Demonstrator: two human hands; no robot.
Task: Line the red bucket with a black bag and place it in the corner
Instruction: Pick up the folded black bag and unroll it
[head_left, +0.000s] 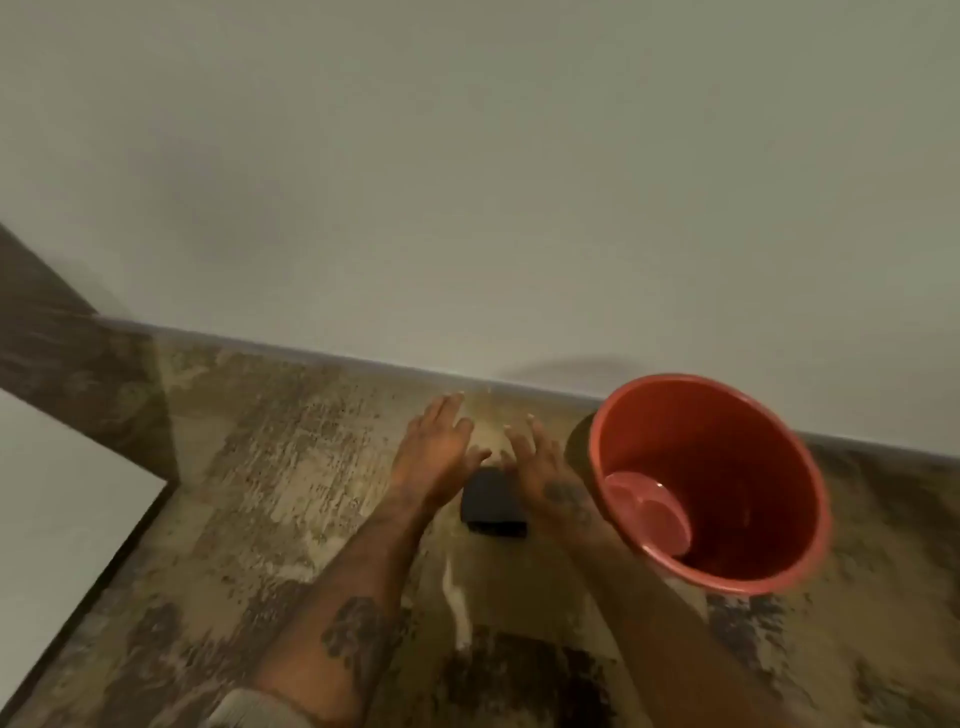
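A small folded black plastic bag (493, 502), a flat dark rectangle, lies on the mottled brown-and-cream patterned floor (291, 467), close to the foot of the plain pale wall (467, 182). Both of the person's bare hands reach out over it with fingers spread and nothing held: the left hand (435, 453) is just to the bag's left and a little beyond it, the right hand (540, 470) just to its right. The bag sits between the two wrists, its far edge near the thumbs; the picture is soft with motion there, so I cannot tell whether either thumb touches it. Neither grip has closed on anything; both stay loose and splayed. The round red plastic bucket (727, 571) stands upright just right of the right forearm, hard by the wall's grey skirting, unlined, with a lighter pink round shape (649, 514) lying inside on its bottom.
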